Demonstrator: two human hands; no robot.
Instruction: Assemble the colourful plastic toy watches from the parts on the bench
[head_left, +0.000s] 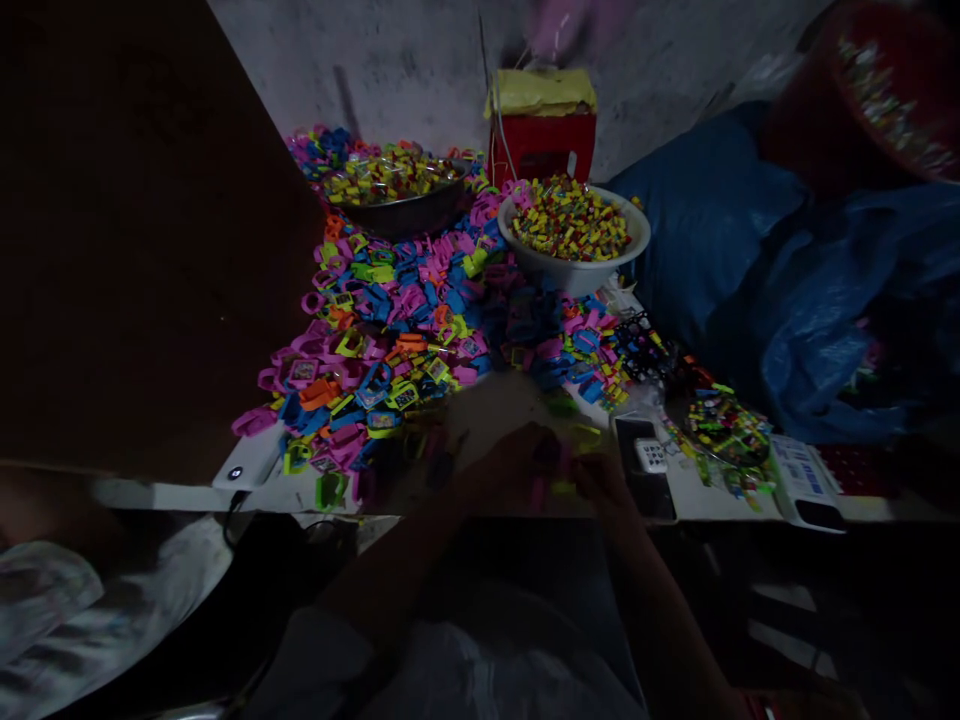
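My left hand [504,465] and my right hand [604,478] meet at the near edge of a white tabletop [697,492], in deep shadow. Between them sits a small pink and green plastic piece [556,482]; the fingers of both hands close around it, though the blur hides the exact grip. Just beyond the hands spreads a big heap of small toy watches [390,330] in pink, blue, orange and green.
A metal bowl [405,212] and a white bowl [577,268] of small coloured parts stand at the back, with a red box [543,148] behind. A black phone [645,468] and a white power bank [247,462] lie near. Blue plastic sacks [750,250] fill the right.
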